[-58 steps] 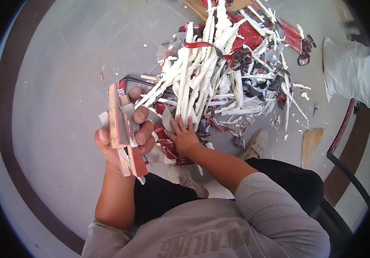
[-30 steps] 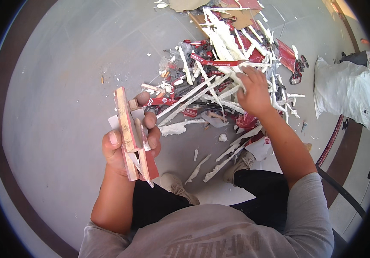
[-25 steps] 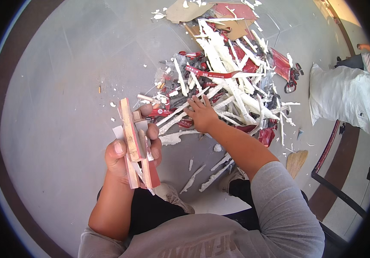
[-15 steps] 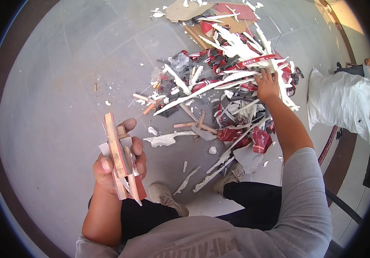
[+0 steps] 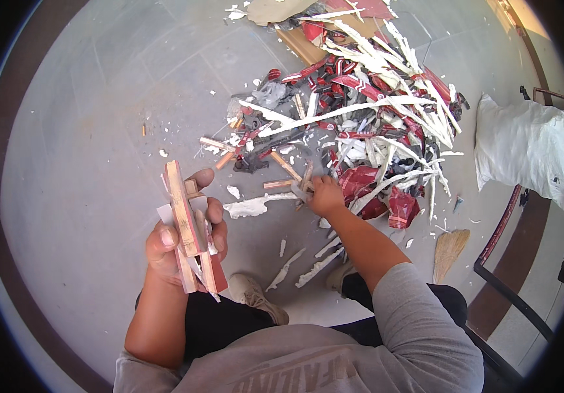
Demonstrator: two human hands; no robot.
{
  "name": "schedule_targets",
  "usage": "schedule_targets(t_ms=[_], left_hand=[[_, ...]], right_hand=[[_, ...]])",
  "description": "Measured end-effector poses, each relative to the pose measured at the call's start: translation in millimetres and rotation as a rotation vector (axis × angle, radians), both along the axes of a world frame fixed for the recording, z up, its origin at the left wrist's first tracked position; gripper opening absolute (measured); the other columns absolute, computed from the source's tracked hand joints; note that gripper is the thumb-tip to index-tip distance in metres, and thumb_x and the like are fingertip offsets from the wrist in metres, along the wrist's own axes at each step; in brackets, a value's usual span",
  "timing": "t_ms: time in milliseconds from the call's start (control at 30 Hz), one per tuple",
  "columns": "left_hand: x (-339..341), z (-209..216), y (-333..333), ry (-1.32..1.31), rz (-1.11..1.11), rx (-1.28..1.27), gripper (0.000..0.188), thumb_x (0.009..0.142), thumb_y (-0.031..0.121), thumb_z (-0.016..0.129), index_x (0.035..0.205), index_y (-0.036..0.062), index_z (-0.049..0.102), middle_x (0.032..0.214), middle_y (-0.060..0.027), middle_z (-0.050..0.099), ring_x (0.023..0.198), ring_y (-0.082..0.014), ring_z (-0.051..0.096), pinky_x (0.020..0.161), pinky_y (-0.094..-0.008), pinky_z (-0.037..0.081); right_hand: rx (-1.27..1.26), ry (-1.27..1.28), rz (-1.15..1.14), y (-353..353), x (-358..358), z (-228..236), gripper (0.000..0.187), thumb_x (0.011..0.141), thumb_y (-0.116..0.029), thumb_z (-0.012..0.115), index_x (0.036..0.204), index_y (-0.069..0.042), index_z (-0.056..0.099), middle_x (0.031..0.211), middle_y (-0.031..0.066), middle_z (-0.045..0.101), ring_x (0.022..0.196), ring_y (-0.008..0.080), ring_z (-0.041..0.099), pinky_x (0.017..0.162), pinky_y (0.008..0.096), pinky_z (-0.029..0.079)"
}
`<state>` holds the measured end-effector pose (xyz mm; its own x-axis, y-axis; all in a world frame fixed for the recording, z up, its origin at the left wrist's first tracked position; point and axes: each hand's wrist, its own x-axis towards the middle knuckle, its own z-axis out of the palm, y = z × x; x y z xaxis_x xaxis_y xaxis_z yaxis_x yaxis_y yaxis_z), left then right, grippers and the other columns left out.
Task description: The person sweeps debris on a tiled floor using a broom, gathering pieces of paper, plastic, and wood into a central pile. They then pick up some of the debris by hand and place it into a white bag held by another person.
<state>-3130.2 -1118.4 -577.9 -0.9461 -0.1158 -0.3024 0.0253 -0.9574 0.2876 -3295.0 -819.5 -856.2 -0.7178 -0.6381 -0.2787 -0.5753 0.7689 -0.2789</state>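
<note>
A bundle of wooden sticks (image 5: 187,229) is held tight in the left hand (image 5: 180,245), above the grey floor (image 5: 79,164). A small stick (image 5: 307,178) at the edge of the scrap pile (image 5: 360,124) is pinched by the right hand (image 5: 324,196).

A bulging white sack (image 5: 524,147) sits right of the scrap pile (image 5: 360,118)

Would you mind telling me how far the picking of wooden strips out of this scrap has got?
Done: the left hand holds a bundle of wooden strips. In hand: the right hand grips another strip. Left: most of the scrap pile.
</note>
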Motion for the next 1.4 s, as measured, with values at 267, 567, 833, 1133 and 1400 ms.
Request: schedule_targets(t_ms=[267, 567, 833, 1133, 1400], left_hand=[[13.1, 1.2, -7.2, -0.045, 0.018, -0.007, 0.103, 0.065, 0.025, 0.084, 0.151, 0.0011, 0.032, 0.105, -0.0208, 0.066, 0.076, -0.0349, 0.072, 0.059, -0.0415, 0.063], [24.4, 0.8, -16.4, 0.014, 0.045, 0.054, 0.101, 0.066, 0.022, 0.083, 0.151, 0.0022, 0.033, 0.108, -0.0218, 0.066, 0.081, -0.0357, 0.073, 0.061, -0.0424, 0.063], [20.7, 8.2, -18.6, -0.038, 0.029, 0.010, 0.105, 0.062, 0.024, 0.084, 0.151, 0.0017, 0.033, 0.105, -0.0214, 0.066, 0.078, -0.0347, 0.072, 0.060, -0.0424, 0.062], [23.4, 13.4, -22.9, -0.020, 0.062, -0.015, 0.105, 0.061, 0.027, 0.085, 0.150, 0.0002, 0.034, 0.103, -0.0210, 0.067, 0.075, -0.0340, 0.071, 0.060, -0.0413, 0.061], [34.1, 12.7, -34.7, 0.128, 0.210, 0.029, 0.100, 0.074, 0.024, 0.079, 0.154, -0.0004, 0.024, 0.111, -0.0212, 0.063, 0.081, -0.0338, 0.070, 0.056, -0.0421, 0.059]], right_hand=[[-0.055, -0.270, -0.663, -40.8, -43.6, 10.2, 0.043, 0.083, -0.034, 0.067, 0.107, 0.002, 0.065, 0.105, 0.0268, 0.069, 0.104, 0.0422, 0.066, 0.091, 0.0499, 0.052], [-0.069, -0.277, -0.742, -64.0, -39.5, 25.0, 0.041, 0.077, -0.032, 0.075, 0.105, -0.003, 0.066, 0.103, 0.0217, 0.072, 0.096, 0.0389, 0.070, 0.084, 0.0421, 0.055], [0.088, -0.337, -0.380, -118.0, -21.4, 4.4, 0.050, 0.077, -0.034, 0.075, 0.114, -0.005, 0.060, 0.113, 0.0226, 0.070, 0.106, 0.0387, 0.067, 0.090, 0.0461, 0.053], [0.125, -0.295, 0.047, -120.7, 5.0, 28.3, 0.043, 0.078, -0.030, 0.074, 0.112, -0.008, 0.062, 0.112, 0.0194, 0.066, 0.108, 0.0390, 0.064, 0.093, 0.0474, 0.052], [-0.027, -0.388, -0.230, -104.8, -30.4, 33.9, 0.044, 0.077, -0.029, 0.075, 0.111, -0.003, 0.063, 0.105, 0.0207, 0.070, 0.098, 0.0376, 0.068, 0.087, 0.0475, 0.052]])
